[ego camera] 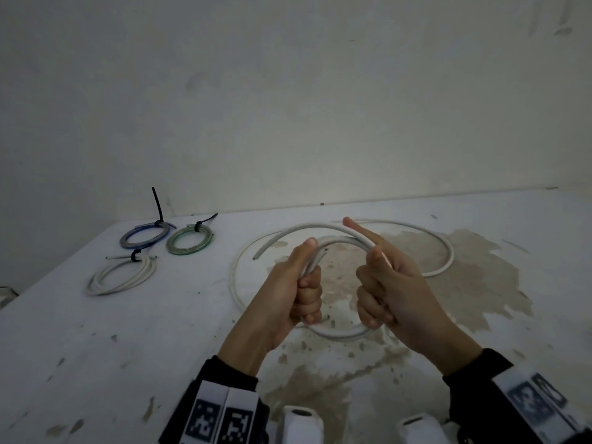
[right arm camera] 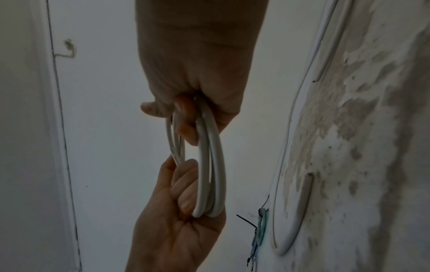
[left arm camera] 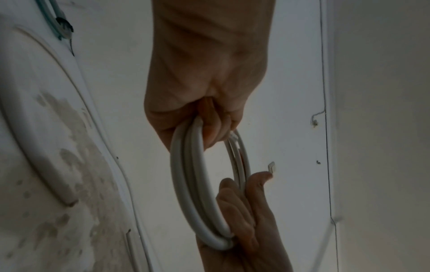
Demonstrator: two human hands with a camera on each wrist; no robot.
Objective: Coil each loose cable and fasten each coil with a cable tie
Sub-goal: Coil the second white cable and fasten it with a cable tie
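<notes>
A thick white cable [ego camera: 339, 232] is partly wound into a small coil held upright above the table between both hands. My left hand [ego camera: 307, 283] grips the coil's left side in a fist. My right hand [ego camera: 376, 283] curls round its right side, with the index finger stretched along the top arc. The cable's loose remainder [ego camera: 450, 253] lies in a wide loop on the table behind the hands. In the left wrist view the left hand [left arm camera: 204, 114] holds the coil [left arm camera: 186, 184] from above. In the right wrist view the right hand [right arm camera: 193, 103] does the same to the coil [right arm camera: 209, 165].
At the table's back left lie three coils fastened with black ties: a blue coil [ego camera: 144, 235], a green coil [ego camera: 189, 241] and a white coil [ego camera: 123, 277]. The white table [ego camera: 153, 347] is stained brown under the hands. A plain wall stands behind it.
</notes>
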